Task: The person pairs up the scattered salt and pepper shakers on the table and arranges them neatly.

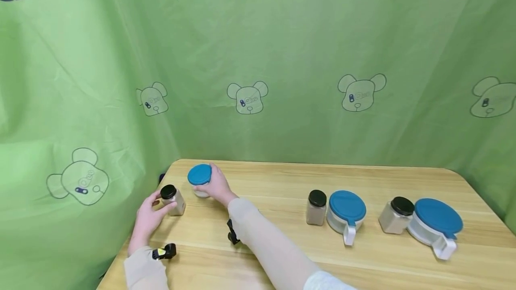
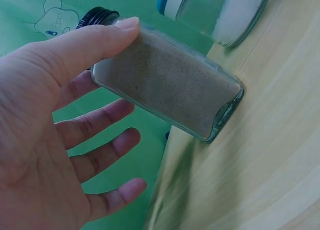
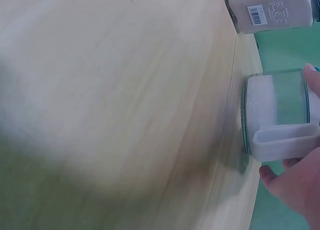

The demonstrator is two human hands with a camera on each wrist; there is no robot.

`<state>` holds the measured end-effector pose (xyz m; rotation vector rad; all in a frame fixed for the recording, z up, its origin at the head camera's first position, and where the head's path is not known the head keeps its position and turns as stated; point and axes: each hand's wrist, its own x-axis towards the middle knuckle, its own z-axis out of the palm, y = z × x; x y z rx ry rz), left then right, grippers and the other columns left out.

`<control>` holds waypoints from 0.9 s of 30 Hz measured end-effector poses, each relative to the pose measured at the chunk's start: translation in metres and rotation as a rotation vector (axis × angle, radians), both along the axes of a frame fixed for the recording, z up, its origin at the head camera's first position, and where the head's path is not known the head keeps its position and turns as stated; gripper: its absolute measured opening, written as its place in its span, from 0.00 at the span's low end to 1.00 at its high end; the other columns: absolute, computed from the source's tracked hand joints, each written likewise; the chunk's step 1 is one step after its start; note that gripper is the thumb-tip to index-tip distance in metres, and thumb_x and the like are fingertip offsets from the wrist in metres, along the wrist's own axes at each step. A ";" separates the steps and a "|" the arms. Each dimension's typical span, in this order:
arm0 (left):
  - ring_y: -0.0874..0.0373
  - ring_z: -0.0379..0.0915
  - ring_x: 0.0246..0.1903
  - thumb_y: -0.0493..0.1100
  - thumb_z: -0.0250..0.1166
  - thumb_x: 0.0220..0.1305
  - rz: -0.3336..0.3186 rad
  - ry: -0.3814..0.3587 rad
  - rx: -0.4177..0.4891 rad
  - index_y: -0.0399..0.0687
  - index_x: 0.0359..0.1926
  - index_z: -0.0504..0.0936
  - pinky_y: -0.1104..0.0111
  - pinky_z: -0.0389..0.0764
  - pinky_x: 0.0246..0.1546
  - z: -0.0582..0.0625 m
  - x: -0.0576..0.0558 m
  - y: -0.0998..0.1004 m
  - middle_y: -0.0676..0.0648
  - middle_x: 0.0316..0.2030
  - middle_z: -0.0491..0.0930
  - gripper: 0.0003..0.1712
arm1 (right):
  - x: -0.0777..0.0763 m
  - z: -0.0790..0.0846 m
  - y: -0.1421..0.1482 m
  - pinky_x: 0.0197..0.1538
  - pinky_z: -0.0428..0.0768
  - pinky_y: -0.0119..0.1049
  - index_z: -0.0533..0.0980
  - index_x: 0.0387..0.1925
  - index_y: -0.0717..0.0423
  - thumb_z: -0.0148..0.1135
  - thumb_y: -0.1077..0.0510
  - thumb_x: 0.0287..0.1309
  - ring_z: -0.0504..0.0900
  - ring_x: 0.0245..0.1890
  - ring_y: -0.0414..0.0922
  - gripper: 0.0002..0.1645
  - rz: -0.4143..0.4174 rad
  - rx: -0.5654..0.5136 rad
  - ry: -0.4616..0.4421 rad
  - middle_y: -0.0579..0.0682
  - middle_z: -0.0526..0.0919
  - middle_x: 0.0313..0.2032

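Note:
At the table's left end, my left hand (image 1: pixel 149 216) holds a square glass spice jar (image 1: pixel 177 205) with a black screw lid. In the left wrist view its thumb lies along the upper side of the jar (image 2: pixel 160 79), which contains grey-brown powder; the other fingers spread below. The jar's base is at the tabletop. Just beyond, my right hand (image 1: pixel 217 187) grips a round glass seasoning pot (image 1: pixel 200 174) by its blue lid and upper side. White granules and a white handle (image 3: pixel 285 140) show on that pot in the right wrist view.
To the right on the wooden table (image 1: pixel 278 182) stand two more black-lidded spice jars (image 1: pixel 316 211) (image 1: pixel 393 220) and two blue-lidded pots (image 1: pixel 347 207) (image 1: pixel 437 218) with white handles. A green curtain (image 1: pixel 298 124) hangs behind and along the left side.

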<state>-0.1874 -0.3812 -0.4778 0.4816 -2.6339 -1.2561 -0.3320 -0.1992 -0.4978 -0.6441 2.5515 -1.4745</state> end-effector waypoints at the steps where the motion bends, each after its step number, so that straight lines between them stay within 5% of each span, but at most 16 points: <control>1: 0.36 0.62 0.65 0.54 0.68 0.60 0.001 0.000 0.001 0.40 0.70 0.63 0.45 0.63 0.67 0.000 0.000 0.000 0.33 0.70 0.62 0.43 | 0.000 0.000 0.000 0.68 0.69 0.48 0.53 0.73 0.59 0.77 0.46 0.46 0.68 0.68 0.54 0.60 -0.003 -0.001 0.006 0.59 0.66 0.68; 15: 0.36 0.61 0.66 0.55 0.69 0.60 0.000 0.004 0.033 0.40 0.70 0.61 0.45 0.62 0.67 -0.003 -0.002 -0.002 0.33 0.70 0.60 0.45 | 0.010 -0.003 0.005 0.64 0.74 0.49 0.59 0.69 0.64 0.77 0.48 0.44 0.73 0.62 0.56 0.56 -0.032 -0.030 0.107 0.61 0.71 0.63; 27: 0.37 0.60 0.66 0.56 0.69 0.60 -0.020 0.005 0.040 0.41 0.71 0.62 0.44 0.62 0.67 -0.006 -0.005 -0.006 0.33 0.71 0.59 0.45 | 0.018 -0.003 0.005 0.64 0.73 0.50 0.61 0.68 0.61 0.79 0.45 0.41 0.73 0.63 0.54 0.57 -0.043 -0.046 0.072 0.58 0.72 0.63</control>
